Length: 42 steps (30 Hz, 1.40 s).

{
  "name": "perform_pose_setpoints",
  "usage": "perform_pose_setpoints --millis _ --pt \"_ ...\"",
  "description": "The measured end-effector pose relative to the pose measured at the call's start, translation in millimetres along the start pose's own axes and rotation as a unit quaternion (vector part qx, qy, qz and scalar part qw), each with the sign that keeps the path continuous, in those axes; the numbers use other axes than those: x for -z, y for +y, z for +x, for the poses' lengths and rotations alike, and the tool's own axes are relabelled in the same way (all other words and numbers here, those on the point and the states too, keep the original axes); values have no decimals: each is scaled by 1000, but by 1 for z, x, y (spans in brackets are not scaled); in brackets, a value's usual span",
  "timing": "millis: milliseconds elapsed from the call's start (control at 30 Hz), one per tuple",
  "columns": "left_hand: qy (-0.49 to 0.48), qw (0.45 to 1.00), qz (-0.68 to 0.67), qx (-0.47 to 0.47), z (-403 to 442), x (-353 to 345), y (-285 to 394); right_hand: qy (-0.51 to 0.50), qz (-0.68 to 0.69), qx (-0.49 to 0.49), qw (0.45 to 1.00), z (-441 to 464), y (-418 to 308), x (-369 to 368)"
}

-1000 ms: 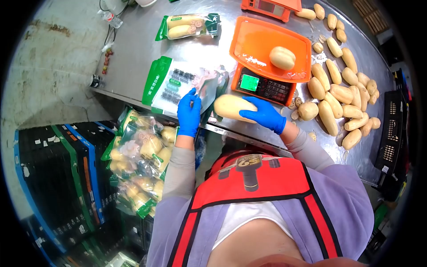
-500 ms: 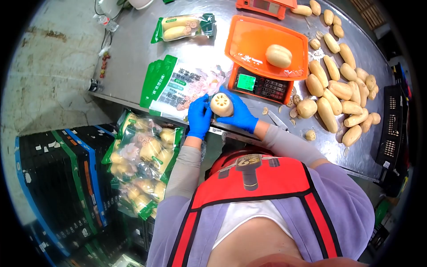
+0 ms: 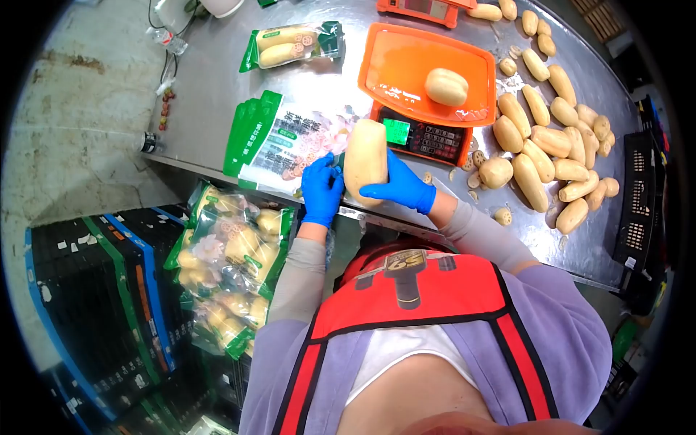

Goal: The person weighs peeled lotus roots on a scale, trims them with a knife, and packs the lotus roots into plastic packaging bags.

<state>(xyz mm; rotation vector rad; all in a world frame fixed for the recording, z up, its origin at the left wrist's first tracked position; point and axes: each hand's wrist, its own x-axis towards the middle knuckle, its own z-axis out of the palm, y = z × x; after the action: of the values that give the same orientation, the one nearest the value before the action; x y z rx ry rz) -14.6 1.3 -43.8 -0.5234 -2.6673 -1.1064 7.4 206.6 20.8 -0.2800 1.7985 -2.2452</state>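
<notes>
Black crates [image 3: 80, 290] are stacked way over on the left, with blue and green edging running down them. Next along, low down below the near edge of the metal surface [image 3: 199, 87], there's a heap of filled bags [image 3: 232, 250], clear with green trim, pale roots showing through. Up on the surface you've got a stack of flat printed bags [image 3: 297, 138] with green ends, and farther back one packed bag [image 3: 290, 45] lying by itself. The blue-gloved left hand [image 3: 321, 190] is at the flat bags' corner, fingers curled; honestly can't tell if it's pinching anything. Just right of it is the lotus root [image 3: 365, 159], pointing away from the person over the near edge of the surface, and the right hand [image 3: 404, 185], gloved in blue too, is gripping its lower part. Then there's an orange scale [image 3: 413, 69], green display lit, with a stubby root [image 3: 446, 87] on its tray. Loose roots [image 3: 533, 181] spread out past that, and a black basket [image 3: 636, 203] sits at the far right.
</notes>
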Motion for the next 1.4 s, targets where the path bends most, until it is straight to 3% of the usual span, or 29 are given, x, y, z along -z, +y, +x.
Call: perform_pose_setpoints --millis 33,100,200,333,433,533,600,667,767,800,933,1033,1100,1167,1233,1300,1367,1400 --pt "-14 997 -59 46 0 -6 -10 0 0 0 1000 0 -9 1" --pt "-29 988 -116 94 0 -4 -16 -94 158 -163 969 -2 -22 3" --pt "-39 985 -127 111 5 5 -10 -37 177 -111 977 -15 -16 -6" --pt "-49 996 -66 39 0 0 -16 33 144 -17 989 0 -13 -16" --pt "-62 978 -159 123 -1 3 2 49 133 8 990 21 17 -22" --pt "-60 919 -289 261 1 8 10 68 109 -3 992 24 33 -24" --pt "-32 971 -201 128 1 2 -2 61 86 -4 994 13 36 -19" --pt "-16 976 -181 118 -3 -1 -8 35 -10 18 999 3 38 -6" --pt "-1 972 -205 119 -3 -6 -16 65 -5 29 997 -10 34 0" --pt "9 969 -213 127 -2 -4 -14 77 86 -11 993 -17 21 -3" --pt "17 950 -252 183 -1 -1 -4 118 155 -88 977 -31 20 14" --pt "24 972 -197 124 -1 -2 -4 104 18 -48 993 -40 18 28" --pt "27 984 -155 87 -2 -4 -6 96 34 -53 993 -46 10 34" --pt "31 981 -164 96 -2 -5 -3 97 67 -140 983 -55 -11 36" --pt "39 979 -173 102 -1 -5 -1 87 61 -165 981 -62 -5 44" --pt "38 986 -139 81 -1 -4 -3 61 -174 -102 978 -65 5 54" --pt "34 987 -138 80 -2 -2 -2 59 -176 -94 978 -65 5 58" --pt "16 984 -148 98 -1 0 -2 85 -81 -153 981 -65 0 58"
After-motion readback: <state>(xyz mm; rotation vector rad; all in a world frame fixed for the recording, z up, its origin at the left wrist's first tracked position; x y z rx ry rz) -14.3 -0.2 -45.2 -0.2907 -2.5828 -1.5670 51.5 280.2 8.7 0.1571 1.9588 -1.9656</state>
